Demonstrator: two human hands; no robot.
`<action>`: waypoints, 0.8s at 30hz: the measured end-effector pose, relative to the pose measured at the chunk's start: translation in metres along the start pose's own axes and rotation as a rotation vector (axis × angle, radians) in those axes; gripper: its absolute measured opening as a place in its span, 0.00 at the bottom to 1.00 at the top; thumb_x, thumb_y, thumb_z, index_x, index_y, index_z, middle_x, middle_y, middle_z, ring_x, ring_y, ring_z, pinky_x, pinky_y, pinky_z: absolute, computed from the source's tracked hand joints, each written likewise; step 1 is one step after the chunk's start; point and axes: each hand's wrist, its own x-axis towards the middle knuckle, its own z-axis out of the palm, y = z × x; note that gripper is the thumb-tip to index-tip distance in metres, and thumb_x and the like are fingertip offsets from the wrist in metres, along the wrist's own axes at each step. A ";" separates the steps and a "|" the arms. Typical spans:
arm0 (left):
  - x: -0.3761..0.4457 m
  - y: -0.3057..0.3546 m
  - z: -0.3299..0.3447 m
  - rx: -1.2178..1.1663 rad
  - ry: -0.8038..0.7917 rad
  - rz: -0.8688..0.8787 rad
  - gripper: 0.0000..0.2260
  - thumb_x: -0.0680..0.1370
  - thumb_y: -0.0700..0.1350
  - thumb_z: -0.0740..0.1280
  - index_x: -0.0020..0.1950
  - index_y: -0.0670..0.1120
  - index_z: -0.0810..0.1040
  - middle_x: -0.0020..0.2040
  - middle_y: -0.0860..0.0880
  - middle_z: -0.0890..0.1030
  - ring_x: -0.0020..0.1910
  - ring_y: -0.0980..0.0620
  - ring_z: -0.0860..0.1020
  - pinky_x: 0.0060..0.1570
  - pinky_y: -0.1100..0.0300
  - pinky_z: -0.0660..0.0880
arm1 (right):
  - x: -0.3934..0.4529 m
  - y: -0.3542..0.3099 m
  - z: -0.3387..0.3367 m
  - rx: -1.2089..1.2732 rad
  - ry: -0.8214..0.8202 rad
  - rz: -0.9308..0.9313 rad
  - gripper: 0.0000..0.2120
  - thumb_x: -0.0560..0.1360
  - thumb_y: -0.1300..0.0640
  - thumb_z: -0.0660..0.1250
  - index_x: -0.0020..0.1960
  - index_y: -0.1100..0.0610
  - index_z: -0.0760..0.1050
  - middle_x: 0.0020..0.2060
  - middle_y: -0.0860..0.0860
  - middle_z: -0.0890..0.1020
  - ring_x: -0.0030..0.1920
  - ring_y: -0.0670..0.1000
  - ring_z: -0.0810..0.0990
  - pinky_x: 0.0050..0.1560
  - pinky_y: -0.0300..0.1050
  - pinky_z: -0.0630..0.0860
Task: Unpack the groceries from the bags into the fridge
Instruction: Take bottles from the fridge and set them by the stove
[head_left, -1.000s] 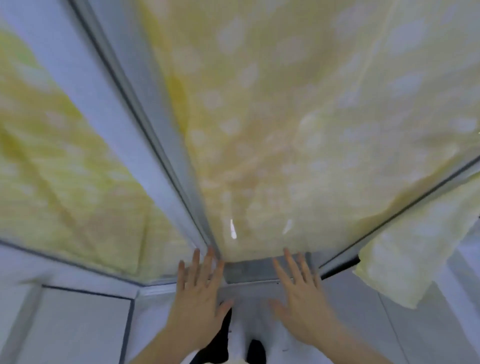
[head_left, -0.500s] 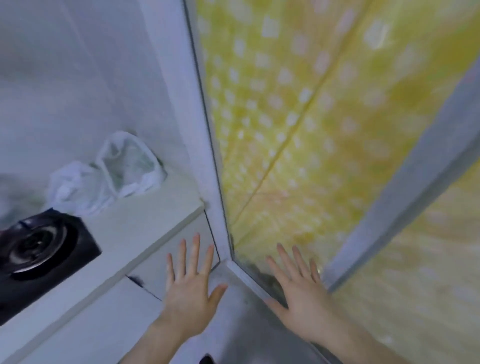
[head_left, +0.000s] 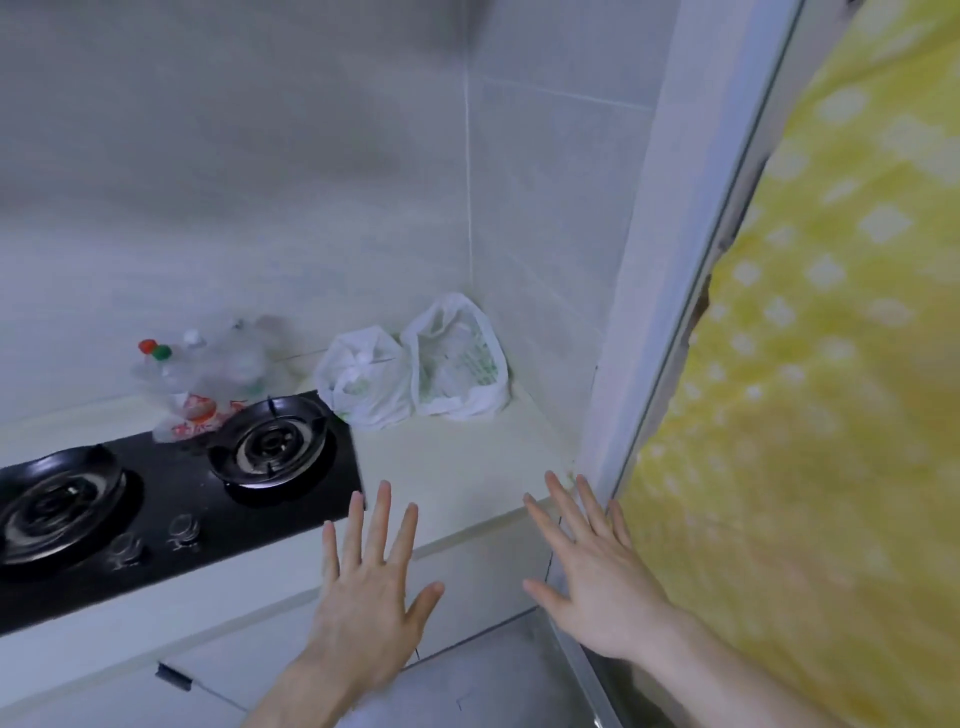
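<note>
Two white plastic grocery bags stand in the counter's back corner: a tied one (head_left: 363, 384) and, touching it on the right, a taller one with green print (head_left: 460, 358). A clear bag of bottles (head_left: 208, 374) with red and green caps lies behind the stove. My left hand (head_left: 371, 592) and my right hand (head_left: 597, 571) are held out in front of the counter edge, fingers straight and spread, holding nothing. The fridge, draped in a yellow cloth with white dots (head_left: 810, 415), fills the right side.
A black two-burner gas stove (head_left: 171, 493) takes up the left of the pale counter (head_left: 467, 457). Tiled walls close the corner behind the bags. The fridge's grey side panel (head_left: 644, 291) stands against the counter's right end. Cabinet fronts run below the counter.
The view has swung left from the cloth-covered fridge to the counter. The stove, the bottles and both white bags have come into sight. Both hands stay spread and hold nothing.
</note>
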 end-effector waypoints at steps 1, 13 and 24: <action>0.006 -0.010 0.002 0.012 0.008 -0.007 0.37 0.79 0.69 0.54 0.82 0.48 0.62 0.85 0.42 0.50 0.82 0.36 0.50 0.76 0.38 0.43 | 0.014 -0.003 -0.002 0.004 -0.004 -0.009 0.40 0.82 0.34 0.54 0.83 0.42 0.34 0.79 0.44 0.26 0.79 0.55 0.24 0.80 0.62 0.33; 0.066 -0.072 0.027 0.055 0.007 -0.300 0.37 0.79 0.69 0.52 0.82 0.48 0.62 0.85 0.42 0.50 0.83 0.37 0.46 0.75 0.36 0.45 | 0.181 -0.020 -0.019 -0.074 -0.111 -0.304 0.39 0.83 0.36 0.53 0.83 0.42 0.33 0.79 0.46 0.26 0.79 0.56 0.24 0.79 0.62 0.32; 0.066 -0.134 0.019 0.082 0.009 -0.685 0.39 0.78 0.71 0.49 0.84 0.51 0.57 0.85 0.44 0.44 0.83 0.37 0.42 0.77 0.37 0.40 | 0.315 -0.074 -0.027 -0.139 -0.195 -0.597 0.39 0.83 0.36 0.55 0.83 0.43 0.34 0.80 0.46 0.26 0.79 0.57 0.25 0.80 0.65 0.34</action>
